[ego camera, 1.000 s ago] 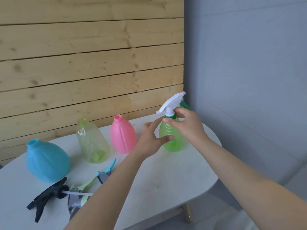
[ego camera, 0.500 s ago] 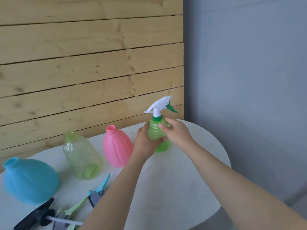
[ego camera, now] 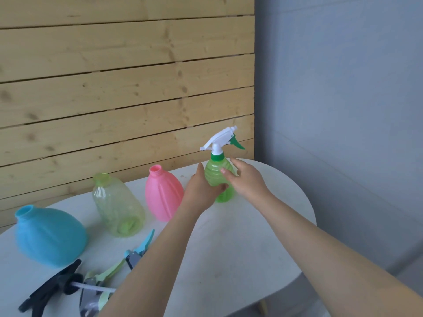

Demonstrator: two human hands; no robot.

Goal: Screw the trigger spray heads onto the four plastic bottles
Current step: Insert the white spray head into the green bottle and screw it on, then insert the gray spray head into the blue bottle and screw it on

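Observation:
A green bottle (ego camera: pixel 218 179) with a white and green trigger spray head (ego camera: pixel 220 140) screwed on stands upright at the back of the white table (ego camera: pixel 251 248). My left hand (ego camera: pixel 201 191) is wrapped around its lower body from the left. My right hand (ego camera: pixel 248 180) lies against its right shoulder with fingers spread and the thumb across the front. A pink bottle (ego camera: pixel 163 195), a clear pale green bottle (ego camera: pixel 116 207) and a blue bottle (ego camera: pixel 49 236) stand without heads to the left.
Three loose spray heads lie near the front left: a black one (ego camera: pixel 50 287), a pale green and grey one (ego camera: pixel 96 284) and a teal one (ego camera: pixel 139 250). A wooden plank wall is behind the table and a grey wall to the right.
My right hand has slid from the bottle's neck and cap down to its side and its fingers have spread. My left hand still holds the bottle, which now stands a little further back.

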